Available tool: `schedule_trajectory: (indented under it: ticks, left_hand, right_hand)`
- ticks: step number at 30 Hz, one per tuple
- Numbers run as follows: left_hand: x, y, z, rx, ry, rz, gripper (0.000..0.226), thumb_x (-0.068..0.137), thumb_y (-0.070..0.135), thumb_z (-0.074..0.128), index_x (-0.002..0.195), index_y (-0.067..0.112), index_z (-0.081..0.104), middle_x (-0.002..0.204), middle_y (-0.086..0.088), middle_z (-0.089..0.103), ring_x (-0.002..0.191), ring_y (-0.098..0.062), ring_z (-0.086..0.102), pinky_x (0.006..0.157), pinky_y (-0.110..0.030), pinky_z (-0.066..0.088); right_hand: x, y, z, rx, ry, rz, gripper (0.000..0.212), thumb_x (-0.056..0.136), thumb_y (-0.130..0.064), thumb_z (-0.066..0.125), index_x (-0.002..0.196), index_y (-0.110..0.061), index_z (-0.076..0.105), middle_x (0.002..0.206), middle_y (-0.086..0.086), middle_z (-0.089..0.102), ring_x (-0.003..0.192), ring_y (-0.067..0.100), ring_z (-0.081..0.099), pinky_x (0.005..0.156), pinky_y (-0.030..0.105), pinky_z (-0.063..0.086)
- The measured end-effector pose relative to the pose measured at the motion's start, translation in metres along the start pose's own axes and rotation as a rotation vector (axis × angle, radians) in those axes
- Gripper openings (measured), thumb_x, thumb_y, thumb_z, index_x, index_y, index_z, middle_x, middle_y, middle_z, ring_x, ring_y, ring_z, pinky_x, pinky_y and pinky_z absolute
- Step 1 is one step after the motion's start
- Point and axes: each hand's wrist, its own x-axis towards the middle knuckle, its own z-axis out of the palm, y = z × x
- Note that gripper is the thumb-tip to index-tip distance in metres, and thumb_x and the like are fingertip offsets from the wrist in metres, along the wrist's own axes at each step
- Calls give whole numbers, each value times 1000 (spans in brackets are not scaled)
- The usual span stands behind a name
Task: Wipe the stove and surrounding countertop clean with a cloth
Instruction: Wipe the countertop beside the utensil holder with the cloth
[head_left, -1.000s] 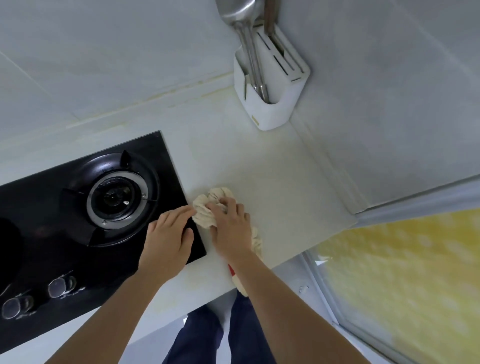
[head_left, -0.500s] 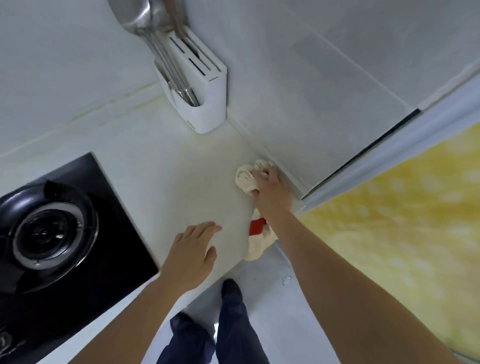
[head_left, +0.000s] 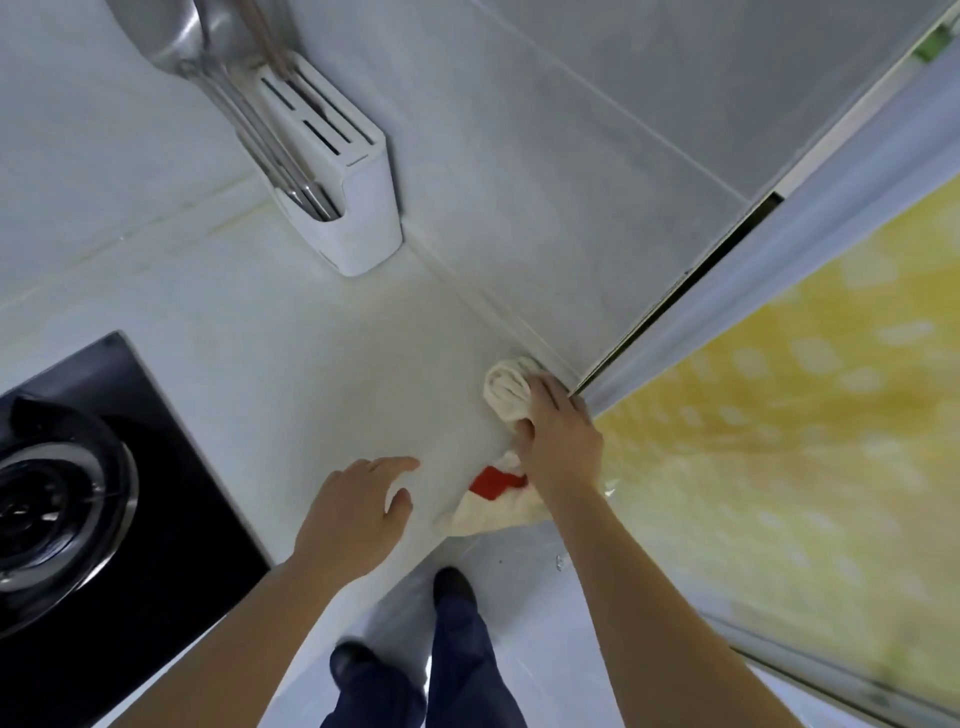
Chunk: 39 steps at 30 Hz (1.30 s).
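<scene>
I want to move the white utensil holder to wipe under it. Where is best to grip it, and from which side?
Probably grip the white utensil holder low across its plain body, coming from the open countertop side; walls back its far sides and metal utensils stick out of the top.

left hand (head_left: 358, 512): open grip, fingers straight, palm down | right hand (head_left: 558, 439): grip curled, arm extended

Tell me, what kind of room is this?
Most likely a home kitchen: a black gas stove is set into a pale countertop, a white utensil holder stands by the tiled wall, and the right hand presses a cloth.
</scene>
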Motion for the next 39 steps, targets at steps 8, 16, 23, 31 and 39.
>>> schedule_trajectory:
  ticks: [8,16,23,31,39]
  left_hand:
    - [3,0,17,256,-232,7,75,104,32,38,165,23,-4,171,8,-12,159,-15,-7,125,-30,3]
    - [-14,-21,1,267,-162,-31,76,105,36,38,164,18,-6,172,4,-7,159,-12,-2,125,-31,-1]
    - [-31,-52,-17,329,-169,-118,74,106,37,34,163,19,-9,172,3,-11,159,-13,-6,127,-34,3]
    - [20,-43,-36,429,-236,-72,78,106,44,34,164,14,-9,172,-3,-14,159,-18,-8,129,-36,4]
    - [28,-41,-27,476,-381,-63,112,89,68,45,161,6,-15,169,-10,-21,158,-23,-14,129,-39,2]
  right_hand:
    - [-12,-3,9,-25,-28,63,56,86,-22,75,138,-10,59,142,13,59,118,38,61,77,45,60]
    - [106,-104,14,-99,-80,-187,55,102,-26,55,153,-14,36,158,10,41,144,26,39,115,35,34]
    - [141,-143,30,-22,-52,-145,48,102,-23,53,149,-14,43,154,9,46,140,27,43,110,35,39]
    - [12,-37,10,72,-47,93,60,96,-24,62,153,-16,44,159,4,42,138,34,45,97,47,52]
    - [0,-25,19,-78,-43,117,66,77,-16,82,137,-6,57,135,19,56,117,41,59,68,46,60]
